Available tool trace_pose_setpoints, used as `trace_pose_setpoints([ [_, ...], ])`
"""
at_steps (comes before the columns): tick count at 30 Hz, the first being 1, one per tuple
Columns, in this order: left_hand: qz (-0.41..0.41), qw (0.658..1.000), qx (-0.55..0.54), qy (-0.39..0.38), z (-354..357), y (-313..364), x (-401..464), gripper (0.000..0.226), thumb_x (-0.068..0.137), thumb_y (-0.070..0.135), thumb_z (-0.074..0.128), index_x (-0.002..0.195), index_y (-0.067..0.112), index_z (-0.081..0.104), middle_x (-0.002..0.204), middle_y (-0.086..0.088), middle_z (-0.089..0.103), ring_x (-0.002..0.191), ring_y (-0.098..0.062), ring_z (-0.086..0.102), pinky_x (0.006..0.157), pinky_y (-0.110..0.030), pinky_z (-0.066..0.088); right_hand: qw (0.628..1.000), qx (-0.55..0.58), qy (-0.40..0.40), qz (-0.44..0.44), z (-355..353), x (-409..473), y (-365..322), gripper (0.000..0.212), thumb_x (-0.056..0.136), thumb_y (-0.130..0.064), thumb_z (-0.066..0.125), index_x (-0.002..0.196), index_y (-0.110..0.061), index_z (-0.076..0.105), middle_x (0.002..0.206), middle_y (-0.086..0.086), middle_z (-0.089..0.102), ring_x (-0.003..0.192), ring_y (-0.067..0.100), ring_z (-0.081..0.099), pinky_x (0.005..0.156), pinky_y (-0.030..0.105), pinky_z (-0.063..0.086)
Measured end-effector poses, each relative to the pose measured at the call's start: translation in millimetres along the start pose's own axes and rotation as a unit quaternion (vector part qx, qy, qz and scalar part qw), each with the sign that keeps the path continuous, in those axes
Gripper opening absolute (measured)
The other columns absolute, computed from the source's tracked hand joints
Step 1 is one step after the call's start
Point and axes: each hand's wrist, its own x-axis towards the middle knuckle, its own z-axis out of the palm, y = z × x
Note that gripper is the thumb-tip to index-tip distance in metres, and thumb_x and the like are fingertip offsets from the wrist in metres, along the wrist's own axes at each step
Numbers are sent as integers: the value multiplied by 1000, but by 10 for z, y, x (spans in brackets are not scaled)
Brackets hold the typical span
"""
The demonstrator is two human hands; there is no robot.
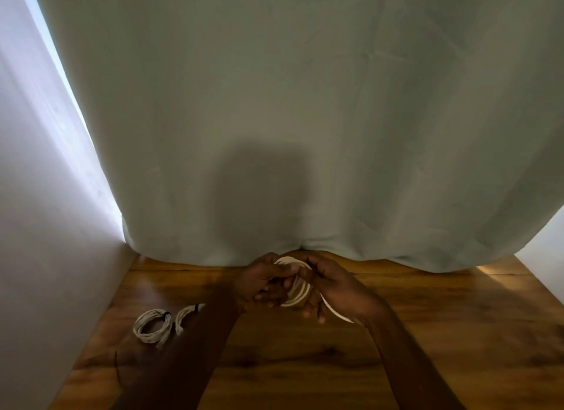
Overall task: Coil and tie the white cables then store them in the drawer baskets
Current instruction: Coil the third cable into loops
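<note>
Together, left hand (259, 283) and right hand (338, 290) clasp the coiled white cable (297, 290) between them.

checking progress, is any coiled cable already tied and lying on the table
Yes, a tied coil bound with a dark tie lies on the wooden table.

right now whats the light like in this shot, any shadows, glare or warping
Head view: dim and soft, with bright daylight leaking down the curtain's left edge; a blocky shadow falls on the curtain above both hands; a small sunlit patch lies on the wooden table at far right; wide-angle warping bows the curtain hem; the tied cable coils look slightly blurred.
</note>
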Motion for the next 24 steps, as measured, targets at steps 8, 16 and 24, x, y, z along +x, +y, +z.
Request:
trace_pose_setpoints([
  [8,63,980,5,186,99,-38,39,40,86,26,71,80,-11,58,36,-1,34,27,-9,25,39,-20,29,984,-47,159,-69,161,208,125,19,104,-32,51,100,-17,61,83,14,68,43,9,50,40,24,37],
  [16,56,974,15,221,209,70,-37,42,98,31,50,65,8,63,45,3,51,38,-11,28,49,-27,36,968,-110,207,-93,232,378,135,20,106,-30,46,93,-19,56,76,-2,63,65,5,58,58,22,44],
  [24,29,970,-87,225,314,64,-17,45,95,39,53,58,13,44,41,4,25,34,-10,21,44,-26,24,946,-177,260,-78,328,410,-27,53,106,-44,33,70,-15,60,62,15,63,52,21,58,51,36,42],
])
